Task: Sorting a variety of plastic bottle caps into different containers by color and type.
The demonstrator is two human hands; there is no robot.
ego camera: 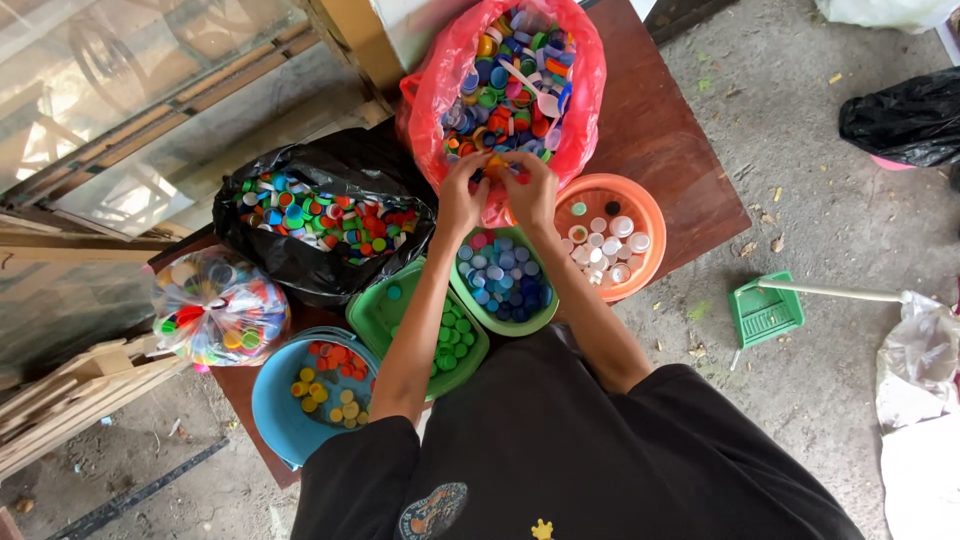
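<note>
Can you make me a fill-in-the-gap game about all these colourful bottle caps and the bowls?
1. Both hands, the left hand and the right hand, reach into the ____ bag of mixed caps.
2. The orange bowl holds mostly ____ caps.
3. The blue caps lie in a ____ bowl.
4. The dustpan on the ground is ____.

Missing words: red; white; green; green

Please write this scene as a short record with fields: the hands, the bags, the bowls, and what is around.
left hand: at the mouth of the red bag, fingers among mixed bottle caps
right hand: beside it, same spot
black bag: open, mixed caps
clear bag: tied, mixed caps
orange bowl: white caps
green bowl: blue caps
green tray: green caps
blue bowl: yellow and red caps
table: brown wood
floor: green dustpan
</note>
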